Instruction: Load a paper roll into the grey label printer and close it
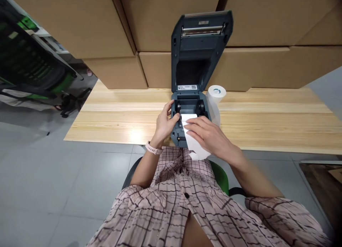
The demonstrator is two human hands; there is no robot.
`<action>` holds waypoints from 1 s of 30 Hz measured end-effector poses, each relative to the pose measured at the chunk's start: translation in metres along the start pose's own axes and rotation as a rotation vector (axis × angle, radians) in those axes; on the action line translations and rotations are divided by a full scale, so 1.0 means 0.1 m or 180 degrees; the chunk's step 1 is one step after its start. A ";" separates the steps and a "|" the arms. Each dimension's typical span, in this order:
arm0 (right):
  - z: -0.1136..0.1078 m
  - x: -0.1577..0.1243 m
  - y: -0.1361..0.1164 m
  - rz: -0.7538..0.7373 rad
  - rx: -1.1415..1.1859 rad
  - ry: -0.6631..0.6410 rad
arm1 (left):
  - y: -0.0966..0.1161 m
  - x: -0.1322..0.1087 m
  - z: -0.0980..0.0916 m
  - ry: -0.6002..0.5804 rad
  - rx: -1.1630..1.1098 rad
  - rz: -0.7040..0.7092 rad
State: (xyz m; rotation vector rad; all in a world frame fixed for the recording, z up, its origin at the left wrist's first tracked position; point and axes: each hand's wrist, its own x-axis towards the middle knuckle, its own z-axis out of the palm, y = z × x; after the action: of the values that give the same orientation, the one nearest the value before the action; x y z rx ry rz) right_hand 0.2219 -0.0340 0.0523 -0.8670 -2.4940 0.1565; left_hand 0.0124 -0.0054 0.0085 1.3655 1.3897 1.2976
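Observation:
A dark grey label printer stands on the wooden table with its lid raised. My left hand grips the printer's left wall, thumb over the inner edge and fingers outside. Inside the printer body is a small white paper roll, its loose strip hanging over the front edge with a torn end. My right hand rests on this paper with its fingers bent over it; the thumb is hidden. The black roll holders show behind the roll.
Behind the printer's right side stands a larger white roll with a loose length of paper hanging from it. Stacked cardboard boxes line the back of the wooden table. An office chair is on the left.

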 end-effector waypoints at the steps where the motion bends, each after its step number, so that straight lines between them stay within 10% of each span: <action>1: 0.02 -0.04 -0.04 0.0024 -0.0012 0.0075 | 0.01 0.00 0.00 0.0004 -0.0011 -0.0003; 30: 0.34 -0.16 -0.64 0.0590 -0.0843 0.0758 | 0.03 0.02 0.01 -0.0100 -0.0142 0.0035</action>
State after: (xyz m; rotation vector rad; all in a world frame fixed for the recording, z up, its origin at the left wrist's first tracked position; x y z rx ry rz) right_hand 0.1809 -0.0920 0.0328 -1.1525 -2.2406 -0.2095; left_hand 0.0139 -0.0039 0.0115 1.3598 1.3261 1.3013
